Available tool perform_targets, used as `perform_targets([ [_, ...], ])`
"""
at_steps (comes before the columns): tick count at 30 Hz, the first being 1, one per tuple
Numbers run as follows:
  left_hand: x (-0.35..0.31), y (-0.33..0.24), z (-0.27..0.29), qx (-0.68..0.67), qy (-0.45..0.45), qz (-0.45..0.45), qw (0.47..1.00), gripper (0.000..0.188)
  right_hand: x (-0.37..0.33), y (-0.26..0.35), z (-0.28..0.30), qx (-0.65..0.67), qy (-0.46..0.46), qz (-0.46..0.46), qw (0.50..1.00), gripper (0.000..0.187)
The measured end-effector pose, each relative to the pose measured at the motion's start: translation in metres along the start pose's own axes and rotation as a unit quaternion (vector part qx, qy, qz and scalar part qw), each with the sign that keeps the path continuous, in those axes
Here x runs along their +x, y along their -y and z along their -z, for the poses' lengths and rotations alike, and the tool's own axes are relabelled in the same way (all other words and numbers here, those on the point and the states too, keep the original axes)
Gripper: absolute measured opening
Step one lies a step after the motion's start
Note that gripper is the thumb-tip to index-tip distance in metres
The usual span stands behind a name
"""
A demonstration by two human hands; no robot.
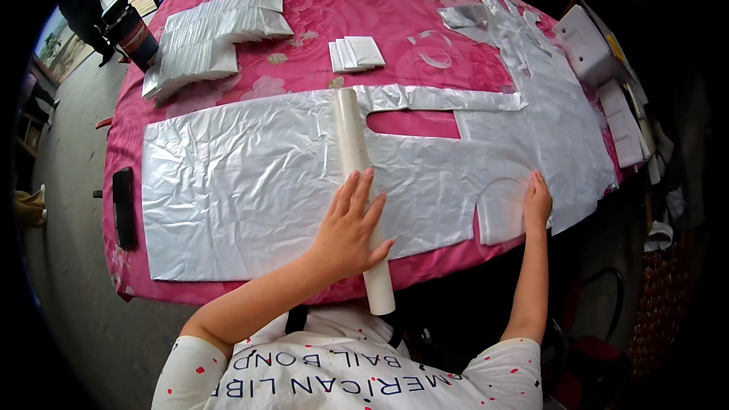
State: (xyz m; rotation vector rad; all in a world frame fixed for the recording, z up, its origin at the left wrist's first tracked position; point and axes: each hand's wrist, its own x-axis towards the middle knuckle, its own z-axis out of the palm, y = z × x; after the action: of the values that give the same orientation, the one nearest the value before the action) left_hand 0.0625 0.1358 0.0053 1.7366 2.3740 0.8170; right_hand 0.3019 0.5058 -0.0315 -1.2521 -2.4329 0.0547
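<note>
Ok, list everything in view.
Tablecloth: one, pink, centre.
Plastic sheets: count unclear, silvery white, centre and right.
Tube: one, cream, across sheets.
Large stack: many folded pieces, white, top left.
Small stack: about three pieces, white, top centre.
Bottle: one, dark, top left.
Oblong object: one, black, left edge.
Boxes: at least two, white, right.
Bystander: at least one, dark clothing, top left.
Shirt: one, white, spotted, bottom.
Left hand: one, bare, on tube.
Right hand: one, bare, on sheets.

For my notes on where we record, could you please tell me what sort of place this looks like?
Probably a small, improvised workshop: a pink floral tablecloth under the work, rows of folded pale packets, and a pale tube lying across a silvery plastic sheet.
</note>
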Motion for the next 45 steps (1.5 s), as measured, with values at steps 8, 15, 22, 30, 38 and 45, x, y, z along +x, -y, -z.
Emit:
perform_targets([
  [8, 0.001, -0.002, -0.001, 0.009, -0.004, 0.001, 1.0, 0.062, -0.006, 0.052, 0.035, -0.027, -0.09, 0.061, 0.994, 0.011],
  [15, -0.002, -0.001, 0.001, -0.098, -0.063, -0.02, 0.993, 0.058, -0.068, 0.209, 0.07, 0.328, 0.073, 0.116, 0.935, 0.016],
  [22, -0.012, -0.006, 0.021, -0.674, 0.003, 0.251, 0.695, 0.031, -0.123, 0.285, 0.077, 0.39, 0.193, 0.314, 0.844, 0.02],
  [30, -0.025, 0.011, 0.028, -0.655, 0.029, 0.255, 0.71, 0.016, -0.115, 0.297, 0.068, 0.292, 0.028, 0.276, 0.915, 0.032],
  [38, -0.025, 0.019, 0.026, -0.649, 0.02, 0.283, 0.706, 0.016, -0.075, 0.24, 0.066, 0.601, 0.224, -0.052, 0.766, 0.013],
  [45, -0.023, 0.029, 0.024, -0.683, 0.03, 0.304, 0.663, 0.014, 0.018, 0.046, 0.052, 0.541, 0.045, -0.275, 0.794, 0.024],
])
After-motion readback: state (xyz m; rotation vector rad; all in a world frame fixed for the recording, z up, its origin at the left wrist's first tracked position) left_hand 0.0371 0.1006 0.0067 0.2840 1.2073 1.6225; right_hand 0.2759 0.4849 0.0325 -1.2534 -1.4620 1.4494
